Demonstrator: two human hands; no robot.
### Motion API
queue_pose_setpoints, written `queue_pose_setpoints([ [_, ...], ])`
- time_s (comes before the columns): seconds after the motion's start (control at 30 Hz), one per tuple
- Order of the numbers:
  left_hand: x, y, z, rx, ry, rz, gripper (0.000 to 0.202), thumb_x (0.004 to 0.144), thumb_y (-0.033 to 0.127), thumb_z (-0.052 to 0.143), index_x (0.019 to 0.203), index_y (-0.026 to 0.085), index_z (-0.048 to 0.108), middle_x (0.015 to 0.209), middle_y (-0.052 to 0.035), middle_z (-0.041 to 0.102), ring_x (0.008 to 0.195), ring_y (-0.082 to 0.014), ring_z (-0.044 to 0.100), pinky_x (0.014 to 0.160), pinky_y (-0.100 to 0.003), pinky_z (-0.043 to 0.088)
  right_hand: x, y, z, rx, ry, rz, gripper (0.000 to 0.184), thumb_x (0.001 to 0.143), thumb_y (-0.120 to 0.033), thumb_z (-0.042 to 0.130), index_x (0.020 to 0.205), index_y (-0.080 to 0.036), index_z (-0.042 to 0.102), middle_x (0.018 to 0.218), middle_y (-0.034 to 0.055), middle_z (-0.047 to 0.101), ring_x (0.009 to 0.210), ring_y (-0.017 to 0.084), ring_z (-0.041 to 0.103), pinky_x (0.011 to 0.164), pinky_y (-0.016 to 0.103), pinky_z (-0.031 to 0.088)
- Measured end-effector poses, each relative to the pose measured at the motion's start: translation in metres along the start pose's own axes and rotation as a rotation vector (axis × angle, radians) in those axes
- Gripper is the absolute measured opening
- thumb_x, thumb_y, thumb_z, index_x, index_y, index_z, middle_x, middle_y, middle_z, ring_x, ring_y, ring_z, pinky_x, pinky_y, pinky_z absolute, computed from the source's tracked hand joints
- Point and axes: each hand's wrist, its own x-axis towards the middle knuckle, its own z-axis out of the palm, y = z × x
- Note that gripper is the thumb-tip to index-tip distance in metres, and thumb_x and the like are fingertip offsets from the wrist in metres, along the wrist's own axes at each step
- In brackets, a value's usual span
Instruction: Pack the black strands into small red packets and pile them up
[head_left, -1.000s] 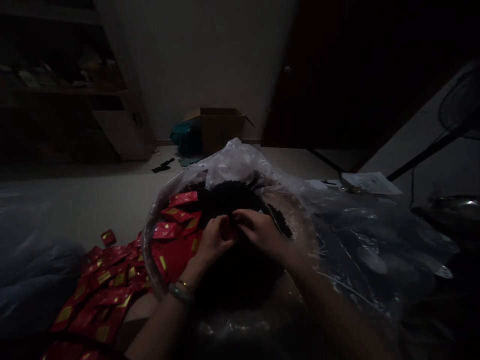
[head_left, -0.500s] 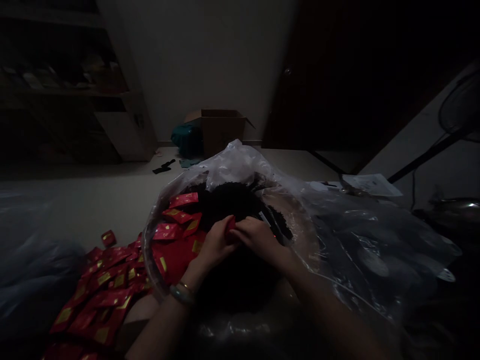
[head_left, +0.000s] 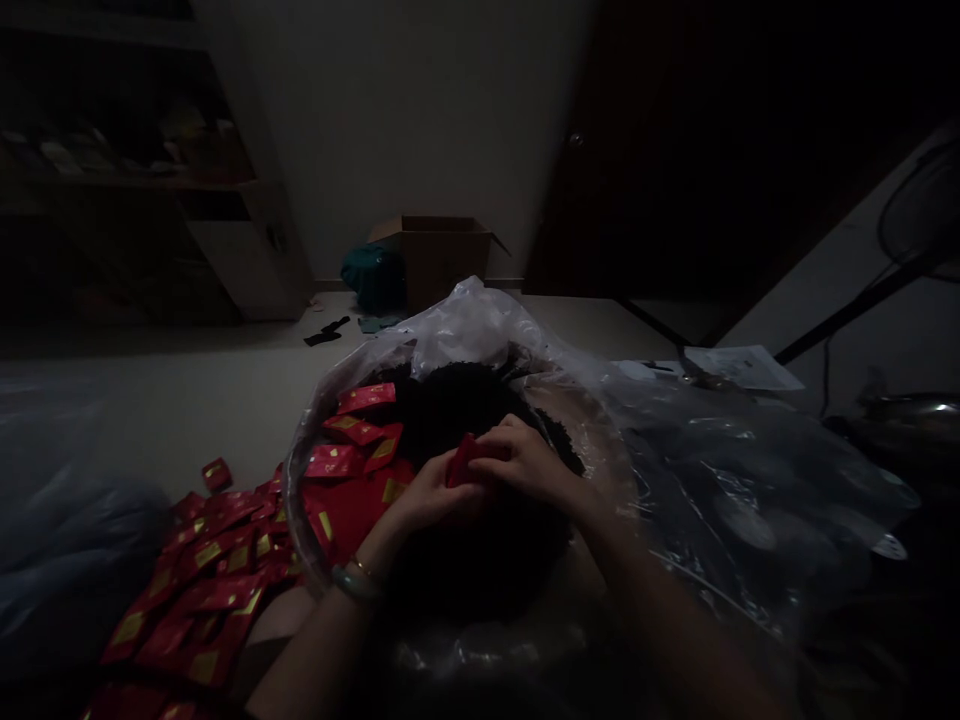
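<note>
Over a round tub lined with clear plastic (head_left: pixel 295 500), both hands are on one small red packet (head_left: pixel 463 460). My left hand (head_left: pixel 429 497) grips its left side, with a bracelet on the wrist. My right hand (head_left: pixel 531 462) pinches it from the right and above, fingers bent over it. Dark, loose, leaf-like material (head_left: pixel 465 393) fills the tub beneath them. Just left of my left hand, several red packets with gold patches (head_left: pixel 334 461) lie inside the tub. Dim light hides whether the held packet is open at the top.
A heap of red packets (head_left: pixel 225 555) lies outside the tub at the left. Clear plastic sheeting (head_left: pixel 720 480) spreads to the right. Beyond the tub stand an open cardboard box (head_left: pixel 448 260) and a teal bag (head_left: pixel 373 277). Shelves (head_left: pixel 142 182) are at the left.
My right hand has shifted slightly up and my left hand slightly down and left. More of the red packet now shows between them.
</note>
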Motion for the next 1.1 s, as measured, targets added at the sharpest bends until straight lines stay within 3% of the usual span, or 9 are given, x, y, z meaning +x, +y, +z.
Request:
queue_pose_setpoints([
  [0.03, 0.0, 0.0, -0.001, 0.003, 0.005, -0.005, 0.042, 0.068, 0.03, 0.07, 0.105, 0.014, 0.059, 0.075, 0.0022, 0.06, 0.059, -0.0089, 0.051, 0.055, -0.02, 0.04, 0.001, 0.001, 0.0, 0.011, -0.014, -0.004, 0.005, 0.078, -0.024, 0.07, 0.08, -0.021, 0.073, 0.073, 0.0024, 0.061, 0.075, 0.016, 0.054, 0.068, 0.028, 0.048],
  [0.13, 0.002, 0.0, -0.004, 0.039, 0.016, 0.015, 0.044, 0.061, 0.024, 0.075, 0.102, 0.015, 0.061, 0.083, 0.0007, 0.063, 0.07, -0.0121, 0.056, 0.064, -0.023, 0.044, 0.003, 0.006, -0.002, 0.004, 0.001, -0.05, 0.017, 0.082, -0.022, 0.064, 0.067, -0.019, 0.07, 0.067, 0.002, 0.059, 0.076, 0.017, 0.053, 0.07, 0.029, 0.045],
  [0.3, 0.003, 0.001, -0.007, 0.018, -0.038, -0.039, 0.056, 0.054, 0.021, 0.079, 0.107, 0.015, 0.061, 0.09, -0.0006, 0.066, 0.077, -0.0156, 0.059, 0.07, -0.026, 0.046, 0.005, 0.015, -0.006, 0.111, 0.035, -0.045, 0.023, 0.086, -0.024, 0.057, 0.067, -0.016, 0.068, 0.078, 0.0035, 0.064, 0.081, 0.017, 0.055, 0.075, 0.028, 0.042],
  [0.57, 0.002, 0.004, -0.006, 0.073, 0.048, -0.013, 0.043, 0.056, 0.022, 0.079, 0.095, 0.014, 0.063, 0.084, -0.0005, 0.066, 0.074, -0.0156, 0.06, 0.066, -0.024, 0.045, 0.006, 0.02, -0.004, 0.327, -0.195, 0.061, 0.038, 0.085, -0.043, 0.05, 0.063, -0.014, 0.063, 0.057, -0.0019, 0.053, 0.053, 0.011, 0.046, 0.051, 0.023, 0.033],
  [0.67, 0.003, 0.004, -0.005, 0.097, 0.115, 0.02, 0.037, 0.064, 0.03, 0.073, 0.096, 0.015, 0.065, 0.086, -0.0015, 0.067, 0.076, -0.0167, 0.061, 0.067, -0.024, 0.046, 0.006, 0.019, -0.003, 0.261, -0.133, 0.06, 0.037, 0.083, -0.04, 0.054, 0.058, -0.014, 0.062, 0.056, -0.0015, 0.054, 0.054, 0.011, 0.047, 0.053, 0.023, 0.034],
  [0.83, 0.006, 0.002, -0.004, -0.009, 0.194, 0.06, 0.039, 0.071, 0.043, 0.067, 0.099, 0.016, 0.064, 0.092, -0.0037, 0.069, 0.08, -0.018, 0.062, 0.07, -0.026, 0.047, 0.006, 0.016, 0.002, 0.172, 0.081, 0.12, 0.016, 0.076, -0.031, 0.066, 0.081, -0.016, 0.071, 0.077, 0.0024, 0.067, 0.07, 0.016, 0.058, 0.065, 0.025, 0.041],
  [0.9, 0.007, 0.0, -0.004, -0.011, 0.2, 0.072, 0.04, 0.071, 0.045, 0.066, 0.098, 0.016, 0.065, 0.091, -0.0039, 0.068, 0.079, -0.0179, 0.062, 0.07, -0.025, 0.047, 0.006, 0.016, 0.003, 0.138, 0.082, 0.117, 0.015, 0.077, -0.03, 0.066, 0.076, -0.016, 0.071, 0.078, 0.0037, 0.067, 0.075, 0.017, 0.058, 0.068, 0.026, 0.042],
  [1.0, 0.008, -0.002, -0.002, -0.002, 0.211, 0.098, 0.037, 0.072, 0.045, 0.066, 0.096, 0.016, 0.066, 0.091, -0.0041, 0.069, 0.08, -0.0181, 0.062, 0.071, -0.025, 0.047, 0.006, 0.016, 0.002, 0.052, 0.027, 0.05, 0.028, 0.082, -0.03, 0.061, 0.058, -0.018, 0.066, 0.066, 0.0027, 0.062, 0.076, 0.018, 0.055, 0.07, 0.028, 0.041],
  [1.1, 0.009, -0.004, -0.001, -0.01, 0.228, 0.113, 0.034, 0.073, 0.043, 0.066, 0.095, 0.017, 0.066, 0.091, -0.0037, 0.069, 0.081, -0.0179, 0.062, 0.071, -0.026, 0.048, 0.006, 0.017, 0.0, 0.008, -0.007, 0.018, 0.033, 0.084, -0.029, 0.058, 0.054, -0.018, 0.064, 0.06, 0.0018, 0.058, 0.074, 0.018, 0.053, 0.069, 0.028, 0.04],
])
